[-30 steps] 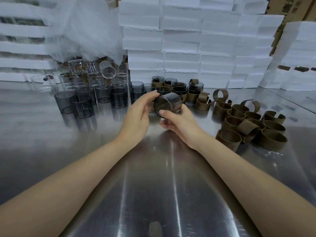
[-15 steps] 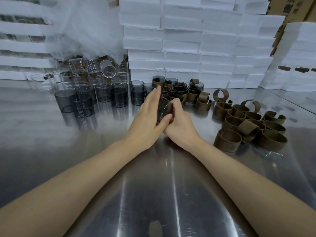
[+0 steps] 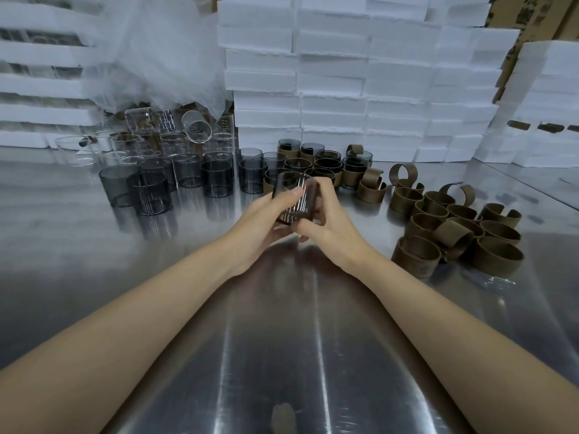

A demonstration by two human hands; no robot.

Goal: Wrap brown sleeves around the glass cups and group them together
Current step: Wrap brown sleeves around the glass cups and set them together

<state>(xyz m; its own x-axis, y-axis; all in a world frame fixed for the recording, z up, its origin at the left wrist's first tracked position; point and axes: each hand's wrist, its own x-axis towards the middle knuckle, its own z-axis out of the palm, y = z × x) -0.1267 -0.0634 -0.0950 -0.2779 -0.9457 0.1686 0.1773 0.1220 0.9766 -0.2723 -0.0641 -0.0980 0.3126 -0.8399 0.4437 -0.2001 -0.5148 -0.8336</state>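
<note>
Over steel table [image 3: 282,339], left hand [image 3: 260,225], right hand [image 3: 332,228] clasping glass cup [image 3: 297,208], now turned rim-up.

held cup [image 3: 294,198]: smoky grey glass, fine vertical ribs. bare cups [image 3: 150,195] on the left: same smoky grey. clear cups [image 3: 197,126] far left: colourless. sleeved cups [image 3: 329,164] far centre: grey with a brown band. loose sleeves [image 3: 454,233] on the right: plain olive-brown. foam blocks [image 3: 344,73] far: white. table [image 3: 282,339]: brushed silver. cardboard [image 3: 532,17] far right: tan.

Even, cool overhead light; long glare streaks on the steel table [image 3: 282,355]; hands [image 3: 297,220] slightly motion-blurred; wide-angle bending at the edges.
</note>
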